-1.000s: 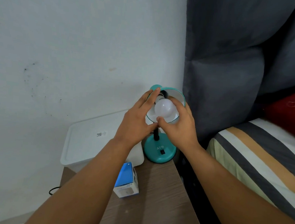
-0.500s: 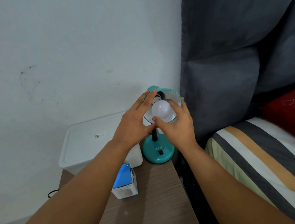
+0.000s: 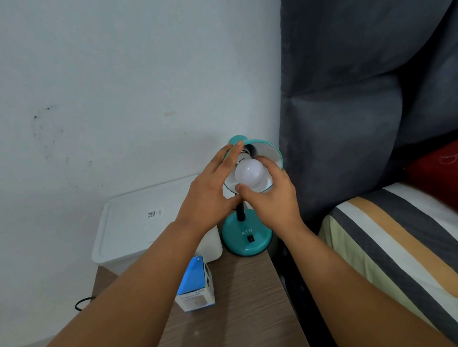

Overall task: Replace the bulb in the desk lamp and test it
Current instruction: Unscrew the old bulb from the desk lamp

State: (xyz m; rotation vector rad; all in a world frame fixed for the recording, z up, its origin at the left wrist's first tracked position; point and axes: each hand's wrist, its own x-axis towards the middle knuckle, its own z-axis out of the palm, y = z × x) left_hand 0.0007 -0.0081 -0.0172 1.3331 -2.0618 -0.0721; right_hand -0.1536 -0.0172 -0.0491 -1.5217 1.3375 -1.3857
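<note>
The right hand (image 3: 271,201) is curled around the white bulb (image 3: 249,175): its thumb lies under the round glass and the other fingers come over the top and the far side, so the bulb is gripped between them. The bulb sits inside the shade (image 3: 272,152) of the teal desk lamp (image 3: 246,236), with its neck pointing back toward the dark socket deep in the shade; whether the thread is fully in the socket cannot be told. The left hand (image 3: 209,193) has its fingers nearly straight and close together, laid flat against the left outer side of the shade, the fingertips reaching up near the top rim, and its thumb stretches below toward the black stem of the lamp. It presses on the shade and does not close around it. The round lamp base stands at the far edge of a brown wooden table (image 3: 241,319), just beside a white plastic box (image 3: 142,215) with a lid. A small blue and white carton (image 3: 195,285) stands on the table near the left forearm. To the right there is a grey padded headboard (image 3: 349,128) and a bed with a striped sheet (image 3: 398,241).
</note>
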